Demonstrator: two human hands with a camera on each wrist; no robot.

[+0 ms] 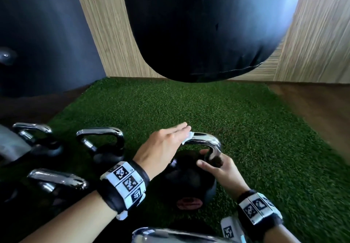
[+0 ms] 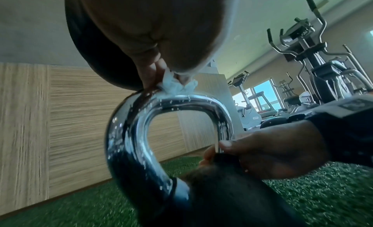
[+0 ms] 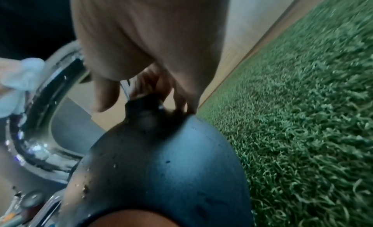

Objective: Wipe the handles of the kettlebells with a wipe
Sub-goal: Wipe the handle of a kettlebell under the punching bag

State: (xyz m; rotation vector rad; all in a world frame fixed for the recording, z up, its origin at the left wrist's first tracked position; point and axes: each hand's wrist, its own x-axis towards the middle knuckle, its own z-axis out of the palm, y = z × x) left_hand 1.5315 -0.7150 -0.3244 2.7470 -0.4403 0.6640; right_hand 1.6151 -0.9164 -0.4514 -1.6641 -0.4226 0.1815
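Observation:
A black kettlebell with a chrome handle stands on green turf, tilted toward me. My left hand reaches over the top of the handle with its fingers held straight. It pinches a bunched white wipe against the top bar. The left wrist view shows the wipe squeezed between thumb and fingers on the wet handle. My right hand grips the handle's right leg just above the bell's body. The wipe also shows at the left edge of the right wrist view.
Other chrome-handled kettlebells stand to the left, and one lies at the bottom edge. A black punching bag hangs ahead before a wood-panelled wall. Turf stretches right. Exercise machines stand farther off.

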